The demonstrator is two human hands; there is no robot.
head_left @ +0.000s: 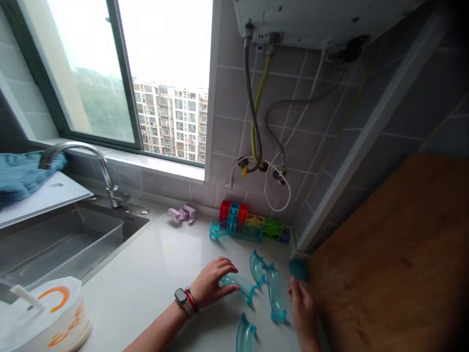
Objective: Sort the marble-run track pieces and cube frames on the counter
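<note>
Where the curved teal track piece (240, 282) is laid: on the counter (146, 278), on the near side of the block row (254, 222), its left end partly covered by the left hand.
Left hand (211, 281): half open, with thumb and fingertips parted and the piece seen between them; whether it is gripped cannot be told.
Right hand (303, 305): held nearer than the row's right end, fingers curled towards the thumb, beside a dark teal item (298, 268); whether that is grasped cannot be told.
Tracks: a second curve (257, 266) and a straight length (275, 293) are set close together just nearer than the row; a third curve (245, 337) is placed farther out from it.
Pink item (182, 213): left of the row.
Sink (136, 226): set well left of the row.
Yellow hose (258, 102): hung above the row.
</note>
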